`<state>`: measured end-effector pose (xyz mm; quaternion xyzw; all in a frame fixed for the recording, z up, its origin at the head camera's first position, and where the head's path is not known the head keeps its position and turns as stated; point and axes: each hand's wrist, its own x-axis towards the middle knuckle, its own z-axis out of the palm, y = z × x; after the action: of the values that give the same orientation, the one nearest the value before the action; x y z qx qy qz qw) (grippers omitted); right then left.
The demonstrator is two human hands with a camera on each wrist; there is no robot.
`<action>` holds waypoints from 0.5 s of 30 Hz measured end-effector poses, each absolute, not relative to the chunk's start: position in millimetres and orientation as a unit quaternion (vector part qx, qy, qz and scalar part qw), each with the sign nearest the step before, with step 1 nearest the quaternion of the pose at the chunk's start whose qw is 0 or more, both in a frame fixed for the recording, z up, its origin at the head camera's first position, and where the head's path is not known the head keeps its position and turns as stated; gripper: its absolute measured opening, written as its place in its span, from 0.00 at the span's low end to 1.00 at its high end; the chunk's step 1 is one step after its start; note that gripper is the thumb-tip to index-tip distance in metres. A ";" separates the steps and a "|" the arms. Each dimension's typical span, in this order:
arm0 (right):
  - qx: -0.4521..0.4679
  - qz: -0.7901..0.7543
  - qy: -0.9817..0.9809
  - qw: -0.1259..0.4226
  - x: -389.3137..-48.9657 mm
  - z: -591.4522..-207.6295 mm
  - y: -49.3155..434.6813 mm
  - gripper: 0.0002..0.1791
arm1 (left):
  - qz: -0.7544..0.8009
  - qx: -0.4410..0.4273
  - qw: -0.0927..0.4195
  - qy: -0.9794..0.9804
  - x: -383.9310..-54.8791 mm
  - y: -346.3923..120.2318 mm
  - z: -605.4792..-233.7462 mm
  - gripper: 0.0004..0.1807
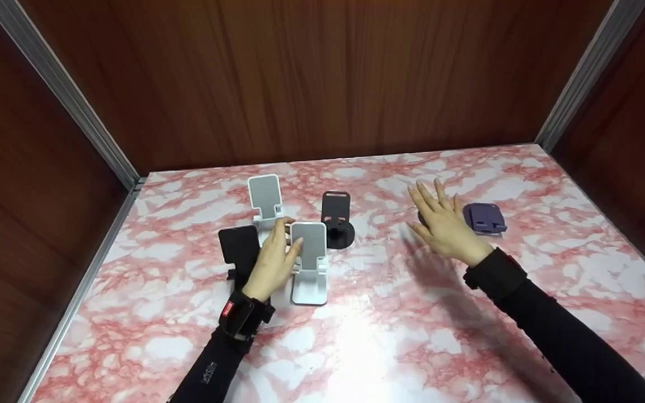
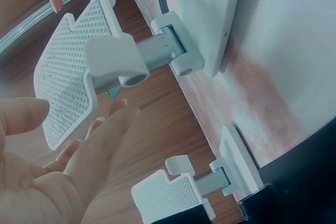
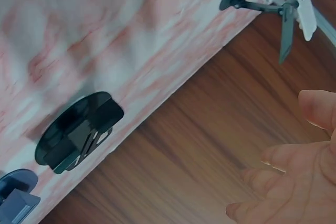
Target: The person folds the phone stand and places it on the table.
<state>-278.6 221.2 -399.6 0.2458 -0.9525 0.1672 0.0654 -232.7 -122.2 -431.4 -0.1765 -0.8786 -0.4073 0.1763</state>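
Note:
My left hand is at the left edge of a white phone stand with a grey pad. Its thumb overlaps the plate, while the fingers reach past the side; in the left wrist view the thumb meets the plate's edge and the fingers are loosely extended. A black phone stand is partly covered by this hand. Fingers spread, my right hand hovers over a folded black stand, mostly hidden beneath it in the head view. Beside that hand lies a folded purple stand.
Behind the left hand stands another white phone stand. An unfolded black stand with a round base is just right of the nearer white one. Wood-patterned panels border the red-and-white marbled table at the back and sides.

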 end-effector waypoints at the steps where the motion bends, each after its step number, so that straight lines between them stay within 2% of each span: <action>1: 0.247 0.167 -0.952 0.065 -277.6 -399.3 220.4 0.37 | -0.408 -0.175 0.176 -0.878 -233.2 -122.3 -432.1 0.18; 15: 0.272 0.186 -0.942 0.060 -264.6 -399.7 206.8 0.38 | -0.460 -0.174 0.156 -0.856 -236.2 -124.4 -436.7 0.13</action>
<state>-264.6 206.8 -399.7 0.2721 -0.9422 0.1860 0.0601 -236.2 -124.4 -436.7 -0.1745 -0.8564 -0.4602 0.1562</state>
